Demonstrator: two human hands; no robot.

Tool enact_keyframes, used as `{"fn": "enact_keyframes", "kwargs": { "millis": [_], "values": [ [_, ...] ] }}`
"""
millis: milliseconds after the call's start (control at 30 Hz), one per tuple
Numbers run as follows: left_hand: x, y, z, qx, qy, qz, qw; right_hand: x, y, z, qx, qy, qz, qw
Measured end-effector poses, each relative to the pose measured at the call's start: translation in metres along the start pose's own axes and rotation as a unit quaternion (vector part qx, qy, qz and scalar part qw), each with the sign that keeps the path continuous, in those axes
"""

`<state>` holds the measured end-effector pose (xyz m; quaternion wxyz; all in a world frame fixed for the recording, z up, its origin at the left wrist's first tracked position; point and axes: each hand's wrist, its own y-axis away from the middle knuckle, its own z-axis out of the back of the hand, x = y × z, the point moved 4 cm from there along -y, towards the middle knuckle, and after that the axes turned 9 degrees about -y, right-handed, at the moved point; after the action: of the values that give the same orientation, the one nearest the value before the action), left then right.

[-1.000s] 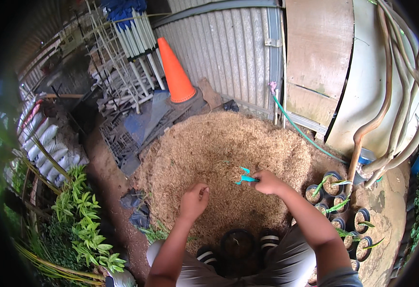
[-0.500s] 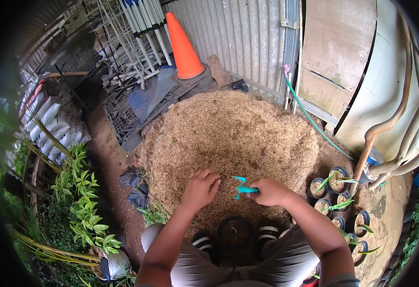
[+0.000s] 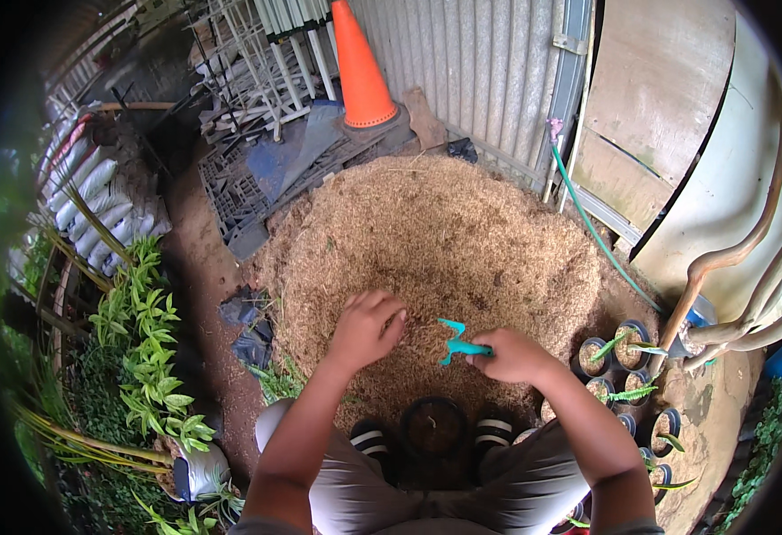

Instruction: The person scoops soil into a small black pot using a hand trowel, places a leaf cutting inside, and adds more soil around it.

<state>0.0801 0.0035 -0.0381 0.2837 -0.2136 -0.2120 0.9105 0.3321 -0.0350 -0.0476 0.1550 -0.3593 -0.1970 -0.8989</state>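
Note:
My right hand (image 3: 511, 356) is closed round the handle of a small teal hand cultivator (image 3: 462, 346), its prongs pointing left over the mound. Beside it, my left hand (image 3: 366, 328) hovers above the same pile of brown, husk-like material (image 3: 435, 223). Its fingers are loosely bent with the thumb apart, and I see nothing held in it. Between my feet stands a round black pot (image 3: 433, 427) with dark contents and a small pale piece inside. Neither hand touches the pot.
Several small potted plants (image 3: 627, 343) stand at the right, near crooked wooden trunks (image 3: 730, 236). An orange traffic cone (image 3: 364, 76) and black plastic pallets (image 3: 230, 192) lie beyond the mound. Leafy plants (image 3: 145, 330) and stacked white sacks (image 3: 96, 201) line the left. A green hose (image 3: 583, 205) runs down the right.
The view has shifted slightly, so the cone and wall sit higher and further right. The cultivator has turned a little in my right hand; my left hand is slightly higher in the picture.

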Motion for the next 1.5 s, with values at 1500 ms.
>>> {"fn": "enact_keyframes", "kwargs": {
  "millis": [1500],
  "values": [
    [-0.031, 0.13, -0.131, 0.368, 0.0, -0.058, 0.928, -0.102, 0.014, -0.021, 0.189, 0.109, -0.062, 0.974]
  ]
}}
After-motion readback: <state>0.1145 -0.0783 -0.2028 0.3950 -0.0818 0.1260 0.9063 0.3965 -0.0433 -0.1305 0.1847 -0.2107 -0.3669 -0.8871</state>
